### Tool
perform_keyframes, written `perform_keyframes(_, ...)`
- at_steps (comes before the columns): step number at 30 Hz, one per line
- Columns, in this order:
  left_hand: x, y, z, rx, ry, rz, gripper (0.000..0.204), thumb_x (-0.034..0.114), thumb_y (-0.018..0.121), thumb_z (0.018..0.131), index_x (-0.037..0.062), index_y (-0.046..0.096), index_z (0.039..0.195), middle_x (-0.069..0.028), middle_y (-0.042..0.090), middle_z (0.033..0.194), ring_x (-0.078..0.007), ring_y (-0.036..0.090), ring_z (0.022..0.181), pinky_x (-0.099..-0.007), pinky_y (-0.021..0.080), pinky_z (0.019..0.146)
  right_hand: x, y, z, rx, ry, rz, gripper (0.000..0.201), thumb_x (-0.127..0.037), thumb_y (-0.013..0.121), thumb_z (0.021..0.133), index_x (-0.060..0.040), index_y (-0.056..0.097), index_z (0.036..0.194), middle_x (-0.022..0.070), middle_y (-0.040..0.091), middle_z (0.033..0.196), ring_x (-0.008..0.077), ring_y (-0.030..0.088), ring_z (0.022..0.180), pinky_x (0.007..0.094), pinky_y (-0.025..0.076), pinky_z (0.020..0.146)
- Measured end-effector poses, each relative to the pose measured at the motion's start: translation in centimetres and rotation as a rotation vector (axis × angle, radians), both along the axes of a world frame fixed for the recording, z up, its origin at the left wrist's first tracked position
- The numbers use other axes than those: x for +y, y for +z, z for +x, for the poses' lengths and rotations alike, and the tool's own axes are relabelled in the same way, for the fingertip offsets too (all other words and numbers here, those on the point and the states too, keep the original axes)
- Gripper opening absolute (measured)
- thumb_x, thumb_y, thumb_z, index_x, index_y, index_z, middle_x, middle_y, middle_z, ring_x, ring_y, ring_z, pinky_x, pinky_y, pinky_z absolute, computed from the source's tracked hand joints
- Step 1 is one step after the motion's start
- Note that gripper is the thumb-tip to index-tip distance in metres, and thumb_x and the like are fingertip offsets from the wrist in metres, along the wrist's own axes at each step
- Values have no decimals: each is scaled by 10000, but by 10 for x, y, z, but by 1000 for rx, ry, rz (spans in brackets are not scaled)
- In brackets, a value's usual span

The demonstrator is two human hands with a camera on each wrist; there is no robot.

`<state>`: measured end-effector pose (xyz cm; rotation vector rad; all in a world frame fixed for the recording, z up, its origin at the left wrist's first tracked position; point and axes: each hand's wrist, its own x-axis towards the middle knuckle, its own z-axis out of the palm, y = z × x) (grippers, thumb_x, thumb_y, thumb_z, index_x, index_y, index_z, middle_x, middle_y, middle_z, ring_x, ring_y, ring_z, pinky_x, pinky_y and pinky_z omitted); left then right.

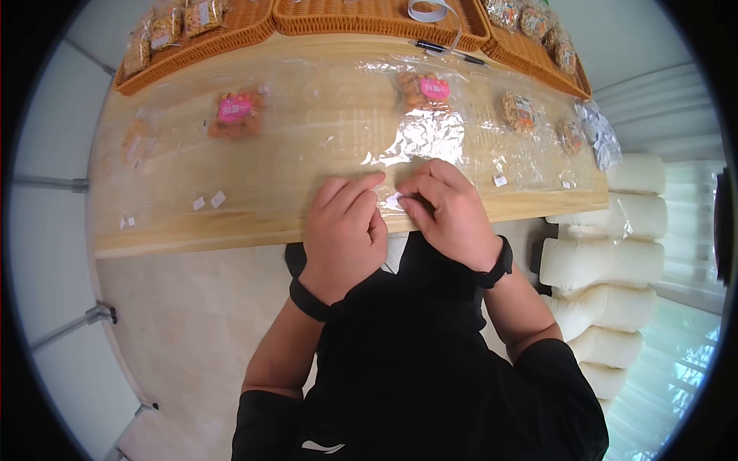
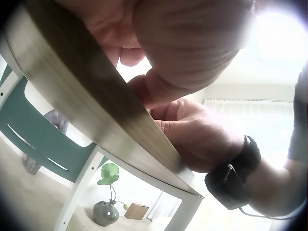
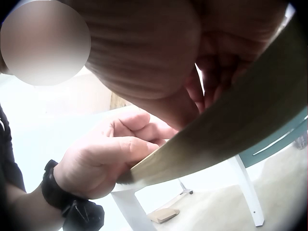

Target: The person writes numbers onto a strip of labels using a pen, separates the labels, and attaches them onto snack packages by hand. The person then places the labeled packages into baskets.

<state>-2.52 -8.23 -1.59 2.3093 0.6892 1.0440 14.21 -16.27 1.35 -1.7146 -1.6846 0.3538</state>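
Note:
Near the front edge of the wooden table, the right hand point(image 1: 452, 213) has its thumb and index finger bent around a small white label point(image 1: 393, 201) on clear plastic film. Beside it, the left hand point(image 1: 346, 234) rests with loosely bent fingers on the film, its index finger reaching toward the label. In the left wrist view the left hand point(image 2: 187, 43) looms large above the table edge point(image 2: 115, 106), the right hand point(image 2: 197, 137) beyond. The right wrist view has the right hand point(image 3: 144, 53) close up and the left hand point(image 3: 101, 159) beside the edge.
Clear bags with pink-labelled snacks point(image 1: 234, 109) point(image 1: 435, 90) and a nut pack point(image 1: 518, 112) lie across the table point(image 1: 169, 242). Wicker baskets point(image 1: 338, 23) stand along the back, with a white ribbon roll point(image 1: 427, 11) and a black pen point(image 1: 430, 47). White cushioned seating point(image 1: 600, 261) is at right.

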Motion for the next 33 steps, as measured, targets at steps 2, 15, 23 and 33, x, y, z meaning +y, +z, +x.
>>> perform_keyframes(2, 0, 2, 0, 21, -8, -1, 177, -78, 620, 684, -28, 625, 854, -99, 700, 1110, -310, 583, 868, -383, 493, 756, -1, -1, 0, -12, -5, 15, 167, 3, 726, 786, -21, 664, 939, 135, 596, 903, 349, 599, 887, 410, 505, 766)
perform_keyframes(15, 2, 5, 5, 45, -39, 63, 197, -89, 585, 656, -35, 666, 827, -54, 730, 1091, -259, 521, 774, -356, 453, 691, 0, -5, -5, -59, -51, 70, 220, 36, 752, 762, -32, 703, 965, 105, 614, 893, 304, 614, 849, 382, 514, 740)
perform_keyframes(23, 2, 1, 2, 45, -10, 32, 267, -71, 599, 649, -16, 687, 896, -39, 728, 1091, -251, 537, 783, -354, 462, 713, 1, -2, -7, -57, -37, 31, 169, 29, 735, 759, -15, 679, 912, 116, 594, 878, 327, 603, 843, 401, 505, 748)
perform_keyframes(33, 1, 0, 3, 56, -1, 31, 211, -57, 608, 644, -7, 659, 842, -27, 728, 1106, -250, 541, 784, -358, 468, 730, 2, 0, -7, -61, -36, -23, 140, 45, 727, 753, -4, 656, 863, 125, 579, 852, 335, 598, 832, 408, 498, 738)
